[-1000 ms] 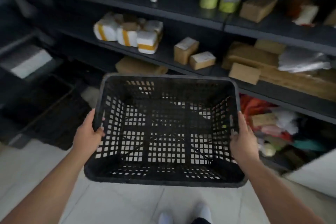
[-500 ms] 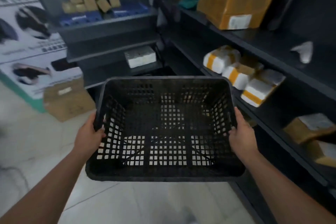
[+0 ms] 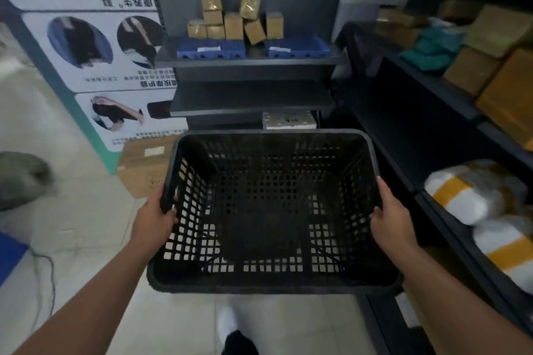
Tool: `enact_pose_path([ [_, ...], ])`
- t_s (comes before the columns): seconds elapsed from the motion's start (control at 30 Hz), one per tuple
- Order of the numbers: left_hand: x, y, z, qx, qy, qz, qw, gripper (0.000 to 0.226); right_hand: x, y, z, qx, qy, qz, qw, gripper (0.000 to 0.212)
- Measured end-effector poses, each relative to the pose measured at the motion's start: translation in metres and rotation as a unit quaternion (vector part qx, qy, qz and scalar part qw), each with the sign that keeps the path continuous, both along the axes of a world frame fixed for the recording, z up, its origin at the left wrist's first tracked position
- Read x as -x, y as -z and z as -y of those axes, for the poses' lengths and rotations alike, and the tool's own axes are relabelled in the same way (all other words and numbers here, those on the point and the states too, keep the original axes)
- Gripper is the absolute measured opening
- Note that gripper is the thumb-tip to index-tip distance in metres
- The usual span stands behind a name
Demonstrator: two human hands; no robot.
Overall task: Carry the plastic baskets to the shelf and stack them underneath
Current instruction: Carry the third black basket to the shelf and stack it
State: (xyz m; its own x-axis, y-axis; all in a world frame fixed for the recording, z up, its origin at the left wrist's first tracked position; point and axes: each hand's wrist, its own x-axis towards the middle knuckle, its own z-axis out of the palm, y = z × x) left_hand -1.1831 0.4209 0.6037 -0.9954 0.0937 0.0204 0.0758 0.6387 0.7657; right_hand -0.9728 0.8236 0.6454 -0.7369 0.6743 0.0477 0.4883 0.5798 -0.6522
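I hold an empty black plastic basket [image 3: 271, 210] with lattice walls level in front of me, above the tiled floor. My left hand [image 3: 153, 217] grips its left rim and my right hand [image 3: 393, 217] grips its right rim. A dark metal shelf unit [image 3: 253, 98] stands straight ahead, just beyond the basket's far edge. Its lowest space is mostly hidden by the basket.
Small brown boxes [image 3: 233, 21] and blue trays [image 3: 297, 49] sit on the facing shelf. A white packet [image 3: 288, 121] lies lower down. A long dark rack [image 3: 432, 124] with parcels runs along the right. A cardboard box [image 3: 144, 164] and a poster board [image 3: 95, 46] stand at left.
My view has swung left, from the long rack to the end shelf unit now straight ahead. Both hands keep the same grip on the basket.
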Motion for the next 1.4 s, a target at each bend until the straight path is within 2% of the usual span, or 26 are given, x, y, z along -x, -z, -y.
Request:
enact_pose_path([
  [0.13,0.112,0.034,-0.027,-0.009,0.013,0.026,1.0,0.061,0.102,0.025,-0.025,0.017,0.005,-0.002,1.0,0.082],
  [0.33,0.236,0.073,-0.068,0.001,0.018,0.074,0.997,0.064,0.237,0.072,-0.065,0.031,0.043,0.075,0.996,0.077],
  [0.63,0.338,0.153,-0.116,0.057,-0.008,0.134,0.989,0.061,0.367,0.157,-0.131,0.045,-0.017,0.103,0.993,0.091],
  [0.87,0.363,0.183,-0.138,0.064,-0.018,0.16,0.985,0.06,0.41,0.198,-0.16,0.076,-0.034,0.156,0.984,0.087],
  [1.13,0.373,0.191,-0.153,0.063,-0.035,0.174,0.982,0.055,0.414,0.228,-0.166,0.062,-0.033,0.177,0.982,0.089],
  [1.4,0.361,0.187,-0.157,0.048,-0.022,0.192,0.98,0.068,0.405,0.226,-0.167,0.055,-0.025,0.195,0.979,0.09],
])
